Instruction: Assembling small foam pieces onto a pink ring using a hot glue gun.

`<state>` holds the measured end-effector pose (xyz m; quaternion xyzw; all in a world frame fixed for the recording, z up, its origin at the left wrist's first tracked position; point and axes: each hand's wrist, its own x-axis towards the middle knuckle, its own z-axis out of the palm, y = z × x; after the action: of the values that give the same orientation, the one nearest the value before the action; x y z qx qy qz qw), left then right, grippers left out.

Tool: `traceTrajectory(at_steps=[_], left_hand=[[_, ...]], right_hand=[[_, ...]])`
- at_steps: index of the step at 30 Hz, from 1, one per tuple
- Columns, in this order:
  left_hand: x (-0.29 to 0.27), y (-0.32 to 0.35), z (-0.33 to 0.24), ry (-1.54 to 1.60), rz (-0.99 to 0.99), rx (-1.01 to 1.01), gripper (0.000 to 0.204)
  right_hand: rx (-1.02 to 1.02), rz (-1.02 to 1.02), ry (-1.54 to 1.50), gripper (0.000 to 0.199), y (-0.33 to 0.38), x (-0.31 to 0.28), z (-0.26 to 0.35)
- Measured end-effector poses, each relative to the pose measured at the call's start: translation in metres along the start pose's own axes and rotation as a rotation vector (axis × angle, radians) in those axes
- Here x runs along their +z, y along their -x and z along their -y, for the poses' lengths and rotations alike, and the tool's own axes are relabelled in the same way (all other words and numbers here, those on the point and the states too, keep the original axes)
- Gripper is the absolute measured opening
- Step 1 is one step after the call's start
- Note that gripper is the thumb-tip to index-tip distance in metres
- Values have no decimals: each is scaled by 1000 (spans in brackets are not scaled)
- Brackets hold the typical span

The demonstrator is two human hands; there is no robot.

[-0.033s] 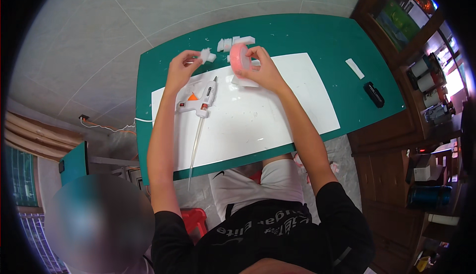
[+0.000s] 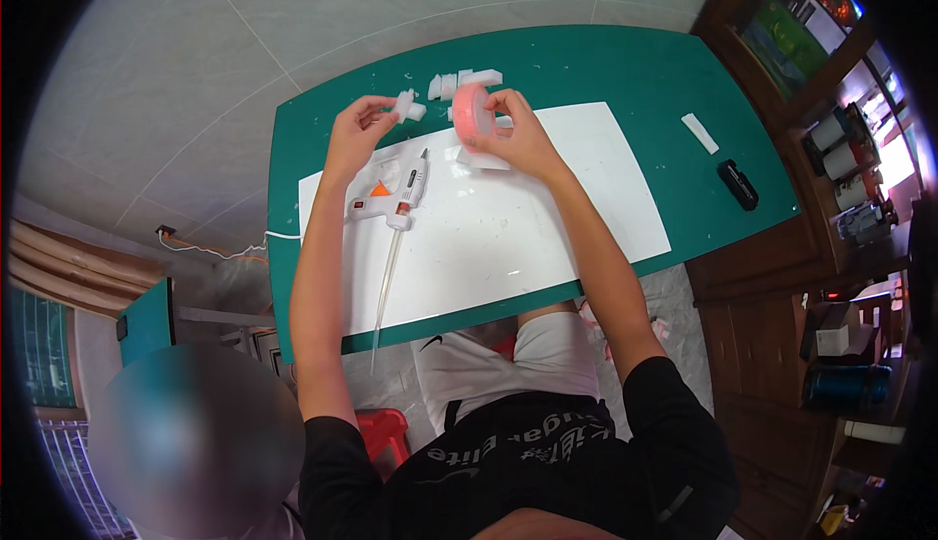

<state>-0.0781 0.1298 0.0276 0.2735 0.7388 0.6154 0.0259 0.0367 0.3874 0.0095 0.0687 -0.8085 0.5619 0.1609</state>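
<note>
My left hand [image 2: 363, 129] is closed, with a small white foam piece [image 2: 404, 103] pinched between thumb and fingers above the table's far part. Another white piece [image 2: 417, 112] lies right beside it. My right hand [image 2: 522, 134] grips a wide pink ring [image 2: 469, 116] standing on edge, with the thumb and fingers at its right side. Below the ring, a flat white piece [image 2: 483, 160] is partly hidden by the hand. A white hot glue gun [image 2: 401, 198] with an orange trigger lies near my left forearm, and a long clear glue stick [image 2: 387, 281] sticks out of its back.
A white board [image 2: 469, 257] covers much of the green table [image 2: 625, 61]. Several white foam blocks [image 2: 447, 87] stand beyond the ring. At the right lie a white strip [image 2: 700, 133] and a black case-like object [image 2: 737, 185]. A white cord [image 2: 283, 236] runs off the left edge.
The foam piece in my left hand has turned slightly more upright. My right hand and the pink ring have stayed nearly still.
</note>
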Motion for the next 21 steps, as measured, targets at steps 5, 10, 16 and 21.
traceTrajectory(at_steps=[5,10,16,21], left_hand=[[16,11,-24,267,57,-59,20],[37,18,-31,267,34,-79,19],[61,22,-46,70,21,91,15],[71,25,-58,-95,19,157,15]], right_hand=[[-23,7,0,58,-1,1,-3],[-17,19,5,59,-1,3,-4],[-88,-35,2,63,-2,2,-11],[-53,14,-12,58,-1,2,-6]])
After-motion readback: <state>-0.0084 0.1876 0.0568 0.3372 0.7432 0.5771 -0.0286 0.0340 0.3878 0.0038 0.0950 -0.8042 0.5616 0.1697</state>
